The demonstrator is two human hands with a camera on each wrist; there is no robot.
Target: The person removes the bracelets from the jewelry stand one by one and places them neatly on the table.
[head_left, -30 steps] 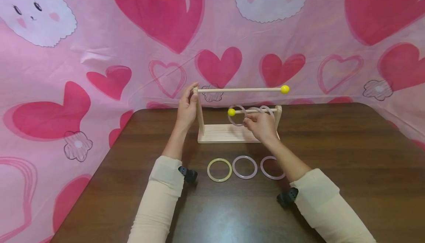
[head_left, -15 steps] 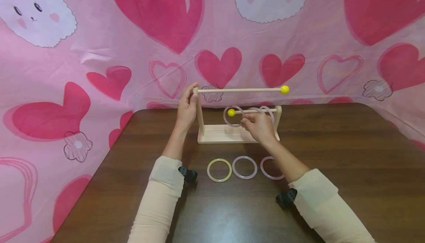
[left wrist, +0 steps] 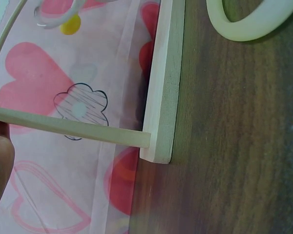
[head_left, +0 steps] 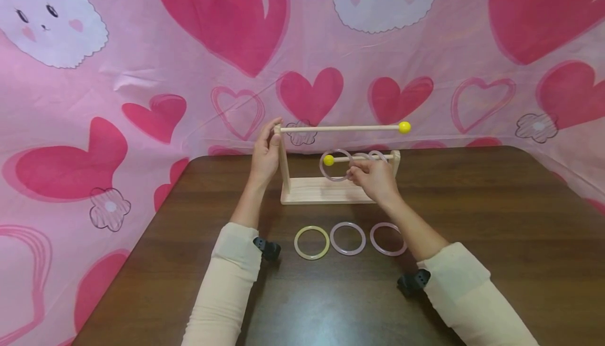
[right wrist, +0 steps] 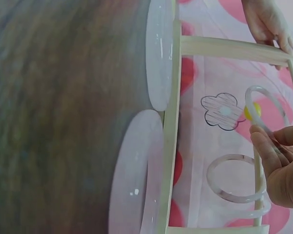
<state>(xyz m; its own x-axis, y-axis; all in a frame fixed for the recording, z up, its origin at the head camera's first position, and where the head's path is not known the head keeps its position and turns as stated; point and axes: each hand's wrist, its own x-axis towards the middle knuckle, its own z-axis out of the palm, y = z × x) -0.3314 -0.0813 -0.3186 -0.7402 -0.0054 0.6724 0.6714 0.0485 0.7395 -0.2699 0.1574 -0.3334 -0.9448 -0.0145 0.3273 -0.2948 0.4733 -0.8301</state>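
A wooden stand has two posts, each with a rod tipped by a yellow ball. My left hand grips the top of its left post, at the root of the upper rod. My right hand pinches a pale purple ring between thumb and fingers. This ring surrounds the yellow ball of the lower rod in the head view and overlaps it in the right wrist view. Further along that rod hang other pale rings, partly hidden by my right hand in the head view.
In front of the stand, a yellow ring and two pale purple rings lie in a row on the brown table. My right forearm partly covers the rightmost ring. A pink heart-patterned cloth hangs behind.
The ring in my right hand has shifted slightly left around the ball, then slightly back right. My left hand keeps its grip on the post.
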